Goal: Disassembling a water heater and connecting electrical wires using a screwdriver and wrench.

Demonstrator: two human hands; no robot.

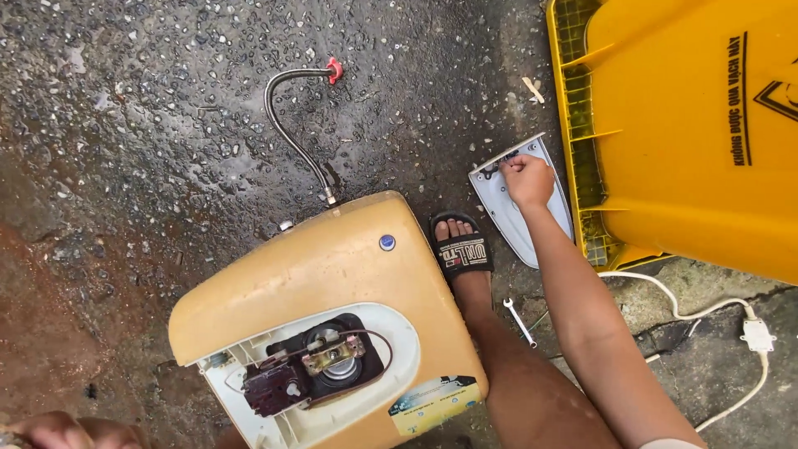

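Wet pebbly concrete underfoot, and our right hand (527, 179) is pinched shut on the top edge of the white cover panel (519, 208) lying lengthwise toward us beside the yellow bin (690, 133), while our left hand (58, 431) sits far off, grip unclear.

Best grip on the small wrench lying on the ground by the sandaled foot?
Take the wrench by the middle of its thin shaft, pinching across the narrow sides from straight above. It lies flat on the wet ground, slanted, so nothing gets under it. The leg is close on one side and the right forearm on the other, leaving the top as the open approach.
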